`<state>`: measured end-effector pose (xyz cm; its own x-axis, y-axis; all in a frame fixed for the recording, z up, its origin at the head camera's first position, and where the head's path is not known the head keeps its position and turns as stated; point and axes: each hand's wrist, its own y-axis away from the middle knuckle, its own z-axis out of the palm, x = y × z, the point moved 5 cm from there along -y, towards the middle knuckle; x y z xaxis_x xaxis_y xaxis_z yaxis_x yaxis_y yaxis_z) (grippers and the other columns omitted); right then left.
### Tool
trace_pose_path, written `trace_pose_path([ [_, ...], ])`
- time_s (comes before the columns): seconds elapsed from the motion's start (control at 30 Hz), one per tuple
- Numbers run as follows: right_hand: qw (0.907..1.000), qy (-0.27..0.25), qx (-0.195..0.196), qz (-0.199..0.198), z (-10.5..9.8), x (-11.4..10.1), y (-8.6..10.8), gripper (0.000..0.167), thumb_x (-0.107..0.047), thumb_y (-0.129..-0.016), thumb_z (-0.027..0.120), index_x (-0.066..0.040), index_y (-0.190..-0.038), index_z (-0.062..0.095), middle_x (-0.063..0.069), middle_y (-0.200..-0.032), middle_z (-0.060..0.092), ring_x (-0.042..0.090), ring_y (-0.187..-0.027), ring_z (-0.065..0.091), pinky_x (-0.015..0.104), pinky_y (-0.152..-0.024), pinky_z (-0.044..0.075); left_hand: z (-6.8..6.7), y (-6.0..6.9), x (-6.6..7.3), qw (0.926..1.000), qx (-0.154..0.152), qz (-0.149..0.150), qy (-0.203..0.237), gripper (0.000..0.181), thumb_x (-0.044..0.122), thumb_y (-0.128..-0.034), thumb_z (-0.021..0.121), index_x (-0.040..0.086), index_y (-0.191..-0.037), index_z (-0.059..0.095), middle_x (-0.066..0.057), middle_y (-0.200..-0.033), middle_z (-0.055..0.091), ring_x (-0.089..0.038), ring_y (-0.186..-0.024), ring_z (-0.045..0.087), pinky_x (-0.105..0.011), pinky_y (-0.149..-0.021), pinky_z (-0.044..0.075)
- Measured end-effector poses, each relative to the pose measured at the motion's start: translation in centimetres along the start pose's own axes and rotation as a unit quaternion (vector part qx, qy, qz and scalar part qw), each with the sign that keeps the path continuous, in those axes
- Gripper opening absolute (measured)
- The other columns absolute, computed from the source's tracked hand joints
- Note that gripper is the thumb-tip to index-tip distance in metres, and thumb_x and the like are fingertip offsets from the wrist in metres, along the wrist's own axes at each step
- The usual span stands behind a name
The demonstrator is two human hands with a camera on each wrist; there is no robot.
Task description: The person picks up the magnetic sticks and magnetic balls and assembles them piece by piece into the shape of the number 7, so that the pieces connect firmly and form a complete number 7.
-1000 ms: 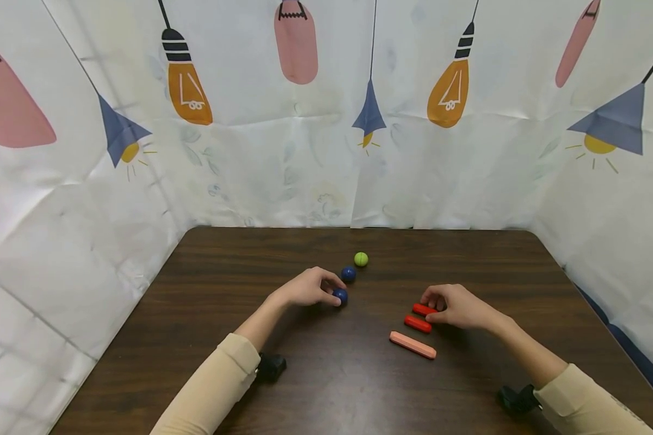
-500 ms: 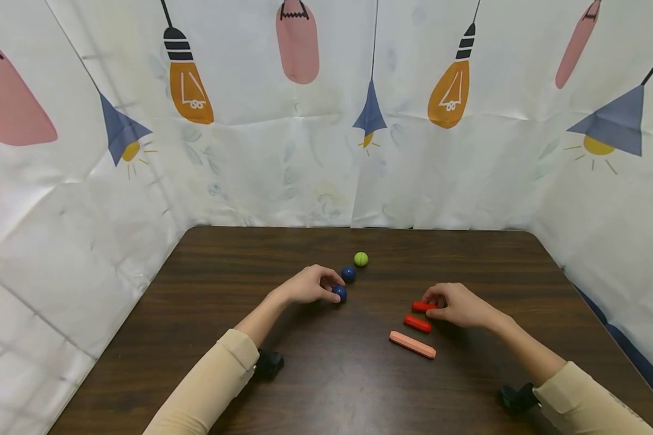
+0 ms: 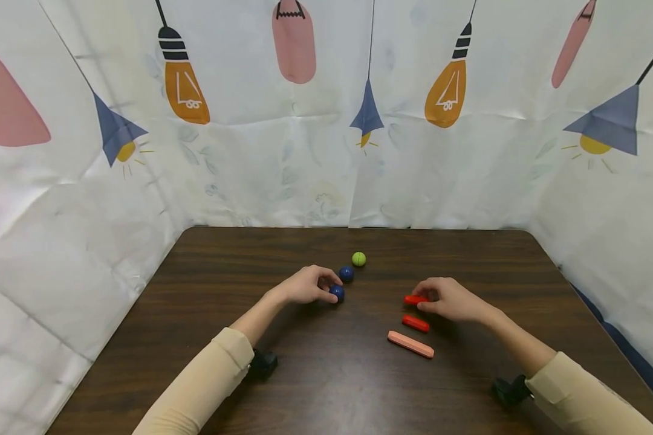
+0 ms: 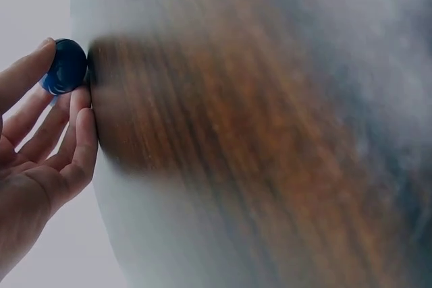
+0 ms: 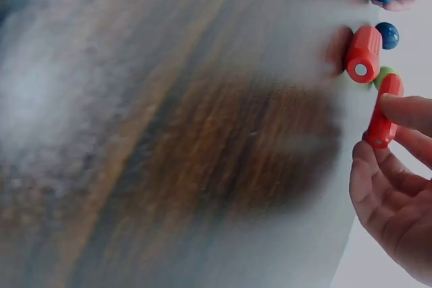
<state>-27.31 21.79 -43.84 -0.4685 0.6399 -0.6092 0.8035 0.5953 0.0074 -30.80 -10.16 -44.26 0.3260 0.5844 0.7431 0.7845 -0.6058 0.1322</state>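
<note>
My left hand (image 3: pixel 309 285) pinches a blue ball (image 3: pixel 336 293) between thumb and fingers at the tabletop. In the left wrist view the thumb presses one side of this ball (image 4: pixel 66 67). Just beyond it sits a second blue ball (image 3: pixel 346 273), with a green ball (image 3: pixel 358 258) behind. My right hand (image 3: pixel 453 299) pinches a short red rod (image 3: pixel 413 299), whose far part the fingers cover. Nearer lies another short red rod (image 3: pixel 415 323), and in front of that a longer salmon-coloured rod (image 3: pixel 410 344). A round silvery disc shows on the end of the unheld red rod (image 5: pixel 364 52).
All of this is on a dark brown wooden table (image 3: pixel 239 248). A white printed curtain (image 3: pixel 305 163) hangs along its back and sides. Black wrist cameras sit at both cuffs, such as the right one (image 3: pixel 508 391).
My right hand has slid the red rod a little left and away from me, apart from the other red rod. The left hand keeps its pinch on the blue ball, almost still.
</note>
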Motion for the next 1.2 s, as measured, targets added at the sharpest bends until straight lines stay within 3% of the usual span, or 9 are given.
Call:
trace_pose_path([
  [0.43,0.9999,-0.009,0.010,-0.003,0.5,-0.9,-1.7,0.021,-0.021,-0.096,0.075,-0.013,-0.115,0.073,-0.005,-0.107,0.070,0.016,-0.094,0.061,0.037,-0.082,0.051,0.2,-0.3,0.2,1.0000,0.000,0.004,-0.002,0.029,0.019,-0.0922,0.080,0.012,-0.119,0.074,0.006,-0.104,0.070,-0.012,-0.092,0.064,-0.031,-0.081,0.053],
  [0.8,0.9992,-0.039,0.011,-0.005,1.0,-1.8,-3.6,0.020,-0.021,-0.094,0.077,-0.012,-0.112,0.075,-0.006,-0.101,0.070,0.014,-0.086,0.062,0.032,-0.077,0.052,0.1,-0.2,0.1,0.9999,0.011,-0.004,-0.003,0.030,0.021,-0.0924,0.080,0.011,-0.120,0.073,0.002,-0.111,0.069,-0.014,-0.097,0.064,-0.032,-0.085,0.053],
  [1.2,0.9988,-0.049,0.008,-0.005,1.8,-2.9,-5.4,0.021,-0.020,-0.094,0.077,-0.012,-0.113,0.077,-0.004,-0.102,0.073,0.013,-0.085,0.064,0.033,-0.077,0.053,0.0,-0.5,0.1,0.9999,0.013,-0.002,-0.007,0.029,0.021,-0.0917,0.080,0.010,-0.118,0.073,0.003,-0.107,0.071,-0.013,-0.093,0.064,-0.031,-0.083,0.053],
])
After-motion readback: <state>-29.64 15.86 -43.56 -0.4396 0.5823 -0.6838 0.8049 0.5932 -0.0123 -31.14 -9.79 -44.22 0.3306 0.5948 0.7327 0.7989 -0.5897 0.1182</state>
